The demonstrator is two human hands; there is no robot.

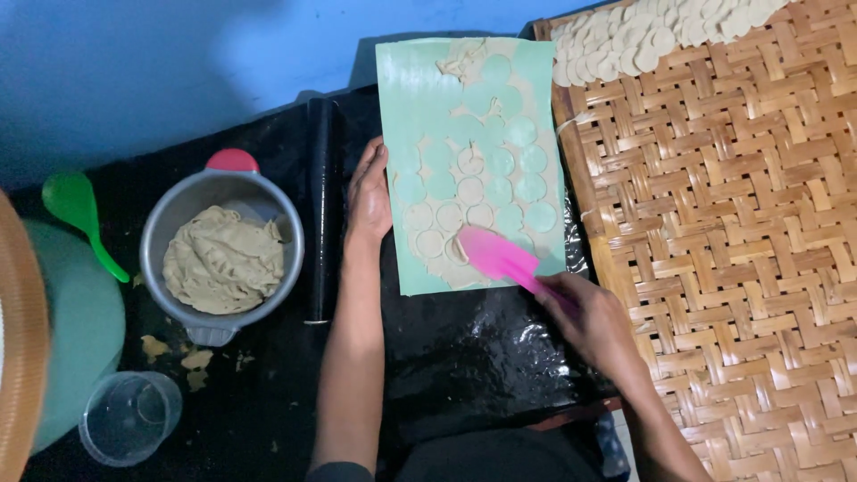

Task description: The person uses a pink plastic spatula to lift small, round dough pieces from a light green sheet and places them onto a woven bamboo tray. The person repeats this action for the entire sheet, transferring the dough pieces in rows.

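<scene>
The right hand point(594, 321) grips the handle of a pink spatula point(500, 257), whose blade lies on the cut dough rounds point(446, 217) near the lower edge of the green sheet point(406, 89). The left hand point(369, 192) lies flat with fingers together, pressing the sheet's left edge just beside a black rolling pin point(321, 210). Further left a metal pot of dough point(223, 259) stands, and on the woven bamboo tray point(732, 232) to the right, rounds are heaped in its far corner.

rolling pin point(321, 210) and pot point(221, 254) block left; woven tray point(732, 232) right; near black mat point(473, 344) free
</scene>
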